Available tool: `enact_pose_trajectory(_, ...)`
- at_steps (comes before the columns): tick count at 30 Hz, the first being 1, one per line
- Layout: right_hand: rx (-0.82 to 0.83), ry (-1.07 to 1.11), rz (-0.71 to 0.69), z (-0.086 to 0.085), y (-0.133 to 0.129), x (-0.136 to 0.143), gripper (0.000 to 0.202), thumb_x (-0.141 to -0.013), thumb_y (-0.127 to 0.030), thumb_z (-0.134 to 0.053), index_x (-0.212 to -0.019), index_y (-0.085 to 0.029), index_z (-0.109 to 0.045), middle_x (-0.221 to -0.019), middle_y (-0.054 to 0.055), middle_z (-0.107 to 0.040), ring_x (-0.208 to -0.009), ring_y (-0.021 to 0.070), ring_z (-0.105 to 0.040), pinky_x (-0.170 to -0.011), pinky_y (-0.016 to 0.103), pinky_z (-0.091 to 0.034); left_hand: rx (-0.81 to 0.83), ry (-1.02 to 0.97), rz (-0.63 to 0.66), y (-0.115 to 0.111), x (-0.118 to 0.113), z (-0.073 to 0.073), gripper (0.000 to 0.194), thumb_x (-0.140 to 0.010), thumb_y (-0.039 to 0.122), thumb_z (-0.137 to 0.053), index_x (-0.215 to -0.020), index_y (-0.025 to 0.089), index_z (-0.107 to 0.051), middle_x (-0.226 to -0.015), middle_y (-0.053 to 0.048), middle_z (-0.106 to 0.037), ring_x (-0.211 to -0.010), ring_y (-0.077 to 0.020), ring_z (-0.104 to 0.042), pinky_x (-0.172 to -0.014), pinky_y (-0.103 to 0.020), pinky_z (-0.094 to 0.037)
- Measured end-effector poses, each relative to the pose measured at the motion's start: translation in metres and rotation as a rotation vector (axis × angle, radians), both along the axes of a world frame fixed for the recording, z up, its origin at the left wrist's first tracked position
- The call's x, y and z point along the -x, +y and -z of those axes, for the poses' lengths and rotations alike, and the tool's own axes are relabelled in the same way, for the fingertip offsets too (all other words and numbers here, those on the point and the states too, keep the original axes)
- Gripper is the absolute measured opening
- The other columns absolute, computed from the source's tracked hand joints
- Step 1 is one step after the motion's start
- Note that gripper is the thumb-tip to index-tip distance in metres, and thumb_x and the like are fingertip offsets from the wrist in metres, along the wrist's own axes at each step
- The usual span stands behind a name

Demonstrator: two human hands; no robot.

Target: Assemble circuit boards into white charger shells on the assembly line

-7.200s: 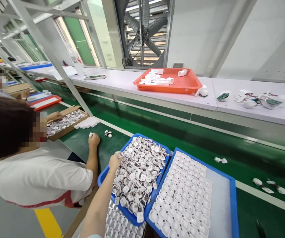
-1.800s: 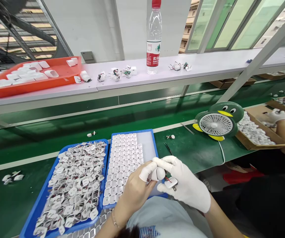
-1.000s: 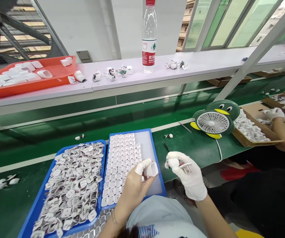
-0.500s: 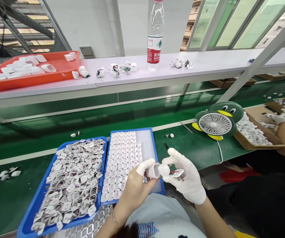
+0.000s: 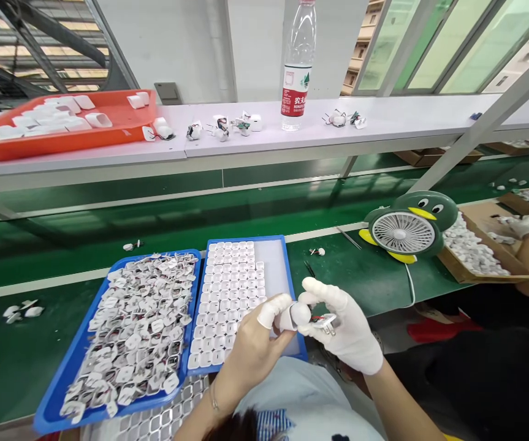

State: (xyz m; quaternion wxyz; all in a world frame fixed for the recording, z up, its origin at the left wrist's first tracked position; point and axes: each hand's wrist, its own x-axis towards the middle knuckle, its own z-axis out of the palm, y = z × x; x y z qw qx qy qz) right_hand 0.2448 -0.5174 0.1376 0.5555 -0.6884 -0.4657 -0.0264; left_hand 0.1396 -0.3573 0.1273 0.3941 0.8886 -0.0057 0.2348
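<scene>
My left hand (image 5: 260,334), with a white cover on its thumb, is closed around a small white plastic housing (image 5: 283,321). My gloved right hand (image 5: 344,324) pinches a white dome-shaped part (image 5: 300,313) at the housing's open end. From the dome, red and dark wires run to a white plug plate (image 5: 326,323) with metal prongs, lying against the right fingers. How deep the dome sits in the housing is hidden. Just left of my hands, a blue tray (image 5: 286,257) carries rows of white housings (image 5: 230,288). Another blue tray (image 5: 108,288) is heaped with wired plug pieces (image 5: 140,331).
A green penguin-shaped fan (image 5: 402,229) stands to the right, near tweezers (image 5: 349,238). A co-worker's gloved hand (image 5: 528,226) is over boxes (image 5: 512,263) at far right. On the shelf are a water bottle (image 5: 297,79), an orange tray (image 5: 121,125) and loose wired parts (image 5: 220,128).
The dome part has moved closer to the housing, covering more of its opening. Both hands have come slightly nearer each other, and the camera view has shifted a little.
</scene>
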Motion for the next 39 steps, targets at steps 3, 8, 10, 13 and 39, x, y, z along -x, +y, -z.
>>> enact_pose_trajectory(3, 0.012, -0.052, -0.05, -0.008, 0.001, -0.002, 0.071, -0.084, -0.013, -0.062, -0.146, -0.034, -0.034, -0.086, -0.001, -0.065, -0.074, 0.017, -0.06, -0.068, 0.034, -0.055, 0.008, -0.036, -0.019, 0.0, 0.0, 0.0, 0.041, -0.086, 0.017, -0.063, -0.124, 0.022, -0.049, -0.099, -0.005, -0.072, -0.071, -0.0138, -0.066, -0.065, -0.026, -0.056)
enact_pose_trajectory(8, 0.0, -0.123, -0.126, -0.024, 0.004, -0.007, 0.07, -0.086, -0.007, -0.055, -0.147, -0.031, -0.031, -0.079, -0.004, -0.066, -0.067, 0.0137, -0.058, -0.065, 0.03, -0.054, -0.043, -0.094, 0.01, 0.0, 0.001, 0.0, 0.046, -0.085, 0.014, -0.063, -0.127, 0.023, -0.047, -0.105, -0.007, -0.072, -0.076, -0.0152, -0.068, -0.068, -0.027, -0.057)
enact_pose_trajectory(10, 0.005, -0.106, -0.168, -0.026, 0.005, -0.009, 0.068, -0.086, -0.008, -0.056, -0.146, -0.031, -0.031, -0.079, -0.004, -0.065, -0.065, 0.0125, -0.056, -0.064, 0.028, -0.052, -0.063, -0.14, 0.011, 0.0, 0.002, 0.0, 0.05, -0.085, 0.013, -0.063, -0.13, 0.022, -0.045, -0.108, -0.009, -0.071, -0.08, -0.0167, -0.069, -0.07, -0.028, -0.058)
enact_pose_trajectory(13, 0.026, -0.052, -0.24, -0.026, 0.006, -0.013, 0.067, -0.086, -0.014, -0.061, -0.145, -0.031, -0.033, -0.077, -0.005, -0.065, -0.065, 0.0117, -0.056, -0.065, 0.028, -0.051, -0.063, -0.187, 0.028, -0.002, 0.002, -0.001, 0.054, -0.084, 0.01, -0.063, -0.133, 0.022, -0.043, -0.107, -0.009, -0.072, -0.079, -0.0165, -0.069, -0.069, -0.027, -0.058)
enact_pose_trajectory(39, -0.054, -0.344, 0.052, -0.016, 0.013, 0.012, 0.05, -0.086, -0.018, -0.062, -0.134, -0.025, -0.049, -0.105, 0.01, -0.068, -0.097, 0.0239, -0.067, -0.082, 0.041, -0.06, 0.607, -0.289, -0.097, -0.026, -0.006, -0.003, 0.029, -0.079, 0.038, -0.073, -0.094, 0.02, -0.056, -0.068, 0.0, -0.066, -0.054, -0.0113, -0.062, -0.05, -0.02, -0.052)
